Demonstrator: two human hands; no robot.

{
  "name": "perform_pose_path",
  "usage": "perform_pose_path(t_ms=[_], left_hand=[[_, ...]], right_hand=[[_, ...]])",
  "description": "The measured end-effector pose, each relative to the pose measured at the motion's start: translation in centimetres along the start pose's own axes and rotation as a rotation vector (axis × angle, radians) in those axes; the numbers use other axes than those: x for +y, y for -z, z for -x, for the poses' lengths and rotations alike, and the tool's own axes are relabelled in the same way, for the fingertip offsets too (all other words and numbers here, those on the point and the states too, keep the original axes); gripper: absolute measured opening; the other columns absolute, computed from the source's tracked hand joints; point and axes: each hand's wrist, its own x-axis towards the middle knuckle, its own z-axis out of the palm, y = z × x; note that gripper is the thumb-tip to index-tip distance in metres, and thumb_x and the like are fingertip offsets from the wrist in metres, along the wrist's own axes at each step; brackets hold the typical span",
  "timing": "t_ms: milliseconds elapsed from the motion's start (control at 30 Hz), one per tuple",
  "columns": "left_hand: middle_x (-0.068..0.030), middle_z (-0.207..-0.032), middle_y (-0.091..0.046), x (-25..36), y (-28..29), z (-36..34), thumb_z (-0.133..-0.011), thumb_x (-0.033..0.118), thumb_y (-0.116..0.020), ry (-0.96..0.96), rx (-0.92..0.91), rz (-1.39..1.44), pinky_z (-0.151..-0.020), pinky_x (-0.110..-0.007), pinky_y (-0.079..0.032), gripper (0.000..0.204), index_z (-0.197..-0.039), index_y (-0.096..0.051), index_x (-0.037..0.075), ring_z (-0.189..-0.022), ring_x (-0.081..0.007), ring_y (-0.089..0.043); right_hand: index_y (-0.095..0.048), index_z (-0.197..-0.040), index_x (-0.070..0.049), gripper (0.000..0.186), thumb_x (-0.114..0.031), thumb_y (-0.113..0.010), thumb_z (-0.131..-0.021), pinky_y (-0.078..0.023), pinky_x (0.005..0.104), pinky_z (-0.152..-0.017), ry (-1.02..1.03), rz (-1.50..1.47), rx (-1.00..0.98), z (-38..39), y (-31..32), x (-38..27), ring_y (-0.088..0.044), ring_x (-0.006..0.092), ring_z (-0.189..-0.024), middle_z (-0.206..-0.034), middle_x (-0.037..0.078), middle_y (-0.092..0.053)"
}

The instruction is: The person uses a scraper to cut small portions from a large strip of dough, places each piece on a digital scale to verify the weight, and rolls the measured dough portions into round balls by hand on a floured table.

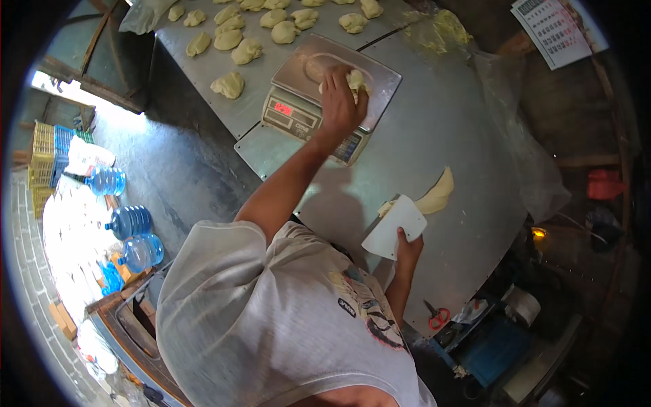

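Left hand is curled round dough, right hand round scraper; the scale could be misread if pressed.

Place: small bakery workshop
Work surface: smooth grey bench
Near left edge: silver-topped digital scale
Beyond scale: many irregular pale-yellow dough lumps

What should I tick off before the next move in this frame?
1. Display on the scale lit: ok, glowing red.
2. Left hand off the dough piece: not ok, it is touching it at the pan.
3. Scraper held by the right hand: ok.
4. Dough strip cut through: cannot tell, the scraper hides part of it.
5. Scissors apart from both hands: ok, at the edge of the table.
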Motion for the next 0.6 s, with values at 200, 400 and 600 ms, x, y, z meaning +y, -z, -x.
perform_pose_path(t_ms=[200, 400, 600], left_hand=[[-0.0228, -0.140, -0.044, 0.5, -2.5, 7.0, -0.085, 0.028, -0.071, -0.006, -0.395, -0.360, -0.110, -0.050, -0.034, 0.068, -0.138, -0.041, -0.001, -0.129, -0.0421, -0.042], [-0.0194, -0.116, -0.057, 7.0, -2.8, 23.6, -0.079, 0.029, -0.076, 0.135, -1.128, 0.047, -0.092, -0.047, -0.049, 0.049, -0.113, -0.051, 0.004, -0.111, -0.0368, -0.056], [-0.0158, -0.097, -0.067, 5.3, -3.3, 25.7, -0.080, 0.015, -0.066, 0.189, -0.969, 0.167, -0.086, -0.045, -0.053, 0.019, -0.096, -0.063, 0.005, -0.095, -0.0347, -0.066]], right_hand=[[-0.052, -0.130, 0.006, 0.043, 0.001, -0.065, -0.089, -0.046, 0.0343, -0.096, -0.018, -0.197, 0.221, 2.3, 4.8, 0.6, -0.061, 0.0223, -0.110, -0.124, 0.012, -0.062], [-0.055, -0.126, 0.006, 0.040, -0.001, -0.067, -0.088, -0.046, 0.0335, -0.094, 0.027, -0.078, 0.170, 1.3, 5.0, -0.3, -0.062, 0.0227, -0.105, -0.117, 0.012, -0.065], [-0.059, -0.116, 0.005, 0.038, -0.011, -0.072, -0.084, -0.051, 0.0417, -0.086, 0.294, 0.529, 0.120, 0.1, 0.3, -7.3, -0.068, 0.0361, -0.099, -0.105, 0.023, -0.069]])
